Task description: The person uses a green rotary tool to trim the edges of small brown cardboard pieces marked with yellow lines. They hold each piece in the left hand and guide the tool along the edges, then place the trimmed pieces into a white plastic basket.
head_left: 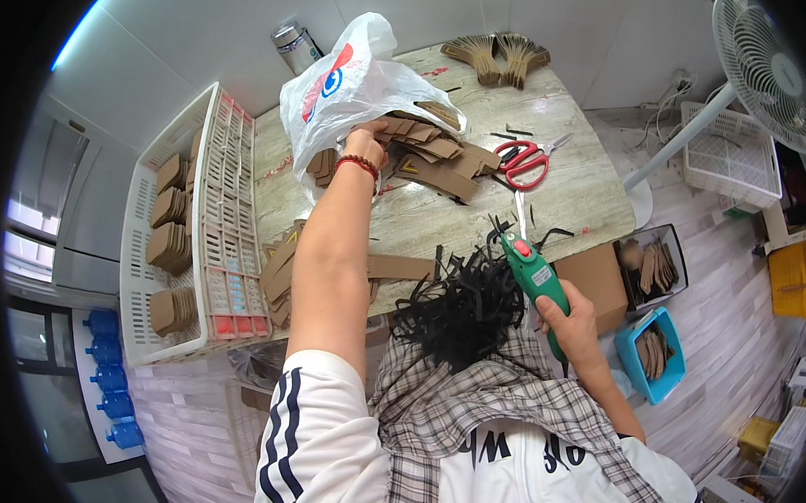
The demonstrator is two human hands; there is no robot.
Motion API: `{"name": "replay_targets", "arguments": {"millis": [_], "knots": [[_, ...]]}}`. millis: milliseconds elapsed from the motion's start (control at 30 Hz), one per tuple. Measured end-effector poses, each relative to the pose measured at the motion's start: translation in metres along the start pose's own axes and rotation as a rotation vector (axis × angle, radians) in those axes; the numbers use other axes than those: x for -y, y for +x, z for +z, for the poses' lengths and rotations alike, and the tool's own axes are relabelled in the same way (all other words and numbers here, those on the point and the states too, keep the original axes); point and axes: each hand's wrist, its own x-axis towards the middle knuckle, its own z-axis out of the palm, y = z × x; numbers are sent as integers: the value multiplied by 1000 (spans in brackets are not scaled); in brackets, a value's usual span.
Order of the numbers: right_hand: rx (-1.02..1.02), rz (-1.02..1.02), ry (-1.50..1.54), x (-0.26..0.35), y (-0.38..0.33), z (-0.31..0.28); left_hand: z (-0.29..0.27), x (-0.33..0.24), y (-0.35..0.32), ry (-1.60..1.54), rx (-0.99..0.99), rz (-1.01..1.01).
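Observation:
My left hand [365, 147] reaches over the table to the mouth of a white plastic bag [323, 111]. Its fingers are curled in beside a fanned pile of brown strips [444, 171]; the fingertips are partly hidden, and whatever they grip cannot be made out. In my right hand [568, 321] is a green electric cutter [536, 273] with a red button, its head pointing away from me. A heap of thin black offcuts [468, 307] lies on my checked apron, left of the cutter. Beyond the cutter rest red-handled scissors [527, 165] on the table.
White crates [230, 214] at the left hold stacks of brown pieces. More brown strips [282, 270] lie near my left forearm. Brown bundles [498, 60] stand at the far edge, near a steel flask [295, 46]. A blue bin [649, 358], cardboard box [591, 284] and fan [766, 65] are right.

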Motion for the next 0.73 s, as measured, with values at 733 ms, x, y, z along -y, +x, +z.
{"name": "replay_targets", "arguments": {"millis": [733], "knots": [[34,-32,18,-2,-17,9,-106,142,-94,318,599,190]]}}
